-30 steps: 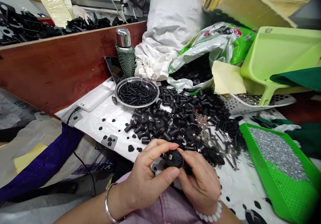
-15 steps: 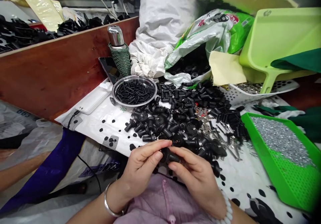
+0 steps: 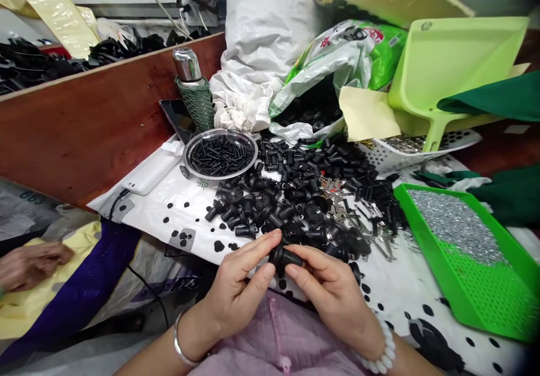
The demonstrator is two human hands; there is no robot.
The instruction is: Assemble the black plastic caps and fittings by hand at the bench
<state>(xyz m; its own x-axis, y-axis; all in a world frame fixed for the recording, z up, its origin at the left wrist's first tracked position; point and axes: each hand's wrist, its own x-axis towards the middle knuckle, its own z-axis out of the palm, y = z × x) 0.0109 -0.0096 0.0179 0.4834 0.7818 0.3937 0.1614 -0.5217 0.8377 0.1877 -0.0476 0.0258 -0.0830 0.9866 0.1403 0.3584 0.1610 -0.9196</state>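
A small black plastic part is pinched between both my hands just above my lap, at the near edge of the table. My left hand grips it from the left with thumb and fingers; a silver bangle circles that wrist. My right hand grips it from the right and wears a white bead bracelet. Just beyond my fingers lies a heap of black plastic parts mixed with small metal pieces on a white spotted sheet.
A round metal dish of black springs sits at the back left, by a flask, a phone and a white power bank. A green tray of small silver parts lies right. Another person's hand shows at far left.
The view has shifted and my hands have turned the black part, now held edge-on with its stem pointing right. Another person's hand has come into view at far left.
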